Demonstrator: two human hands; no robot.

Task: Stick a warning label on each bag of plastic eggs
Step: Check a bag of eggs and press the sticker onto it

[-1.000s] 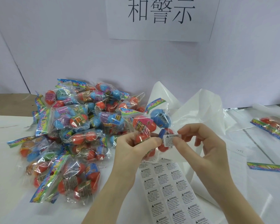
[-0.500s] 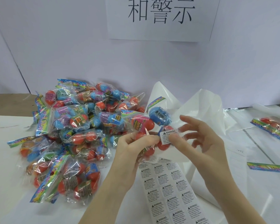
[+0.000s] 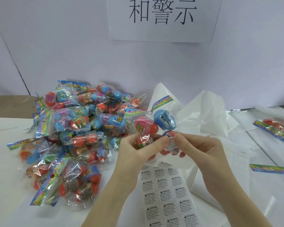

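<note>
Clear bag (image 3: pixel 152 128) sits pinched in your left hand (image 3: pixel 138 149) as backing, so right hand (image 3: pixel 198 149) fingers, curled round it, press the warning label (image 3: pixel 172 143) flat w/ thumb

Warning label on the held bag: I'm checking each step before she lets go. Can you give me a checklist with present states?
1. Held bag gripped by left hand: ok.
2. Warning label lies on the bag: ok.
3. Right hand fingers press the label: ok.
4. Label flat, all edges stuck: cannot tell, fingers cover it.
5. Label sheet within reach, labels left: ok.
6. Pile of bags at hand: ok.
</note>
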